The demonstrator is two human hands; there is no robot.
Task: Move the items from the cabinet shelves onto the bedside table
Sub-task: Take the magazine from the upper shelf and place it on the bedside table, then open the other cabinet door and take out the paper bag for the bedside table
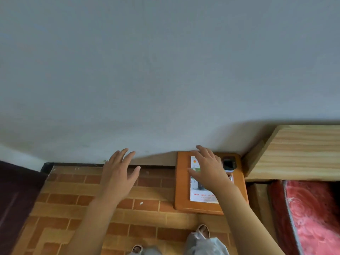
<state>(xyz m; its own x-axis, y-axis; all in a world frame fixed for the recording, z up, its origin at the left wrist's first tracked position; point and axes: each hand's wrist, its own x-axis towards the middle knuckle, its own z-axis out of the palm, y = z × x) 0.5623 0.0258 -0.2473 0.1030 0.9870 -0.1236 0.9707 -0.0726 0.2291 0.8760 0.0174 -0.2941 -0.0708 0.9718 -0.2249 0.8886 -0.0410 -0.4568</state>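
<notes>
A small orange-brown bedside table stands against the wall. On it lies a white booklet with a photo and red print. A small dark device sits at the table's back right corner, and a thin pen-like item lies in front of it. My right hand hovers over the booklet with its fingers spread and holds nothing. My left hand is spread above the floor, left of the table, also holding nothing. The cabinet is out of view.
A light wooden headboard and a bed with a red patterned cover fill the right side. The floor has a brick pattern. A dark maroon surface is at the left. My feet show at the bottom.
</notes>
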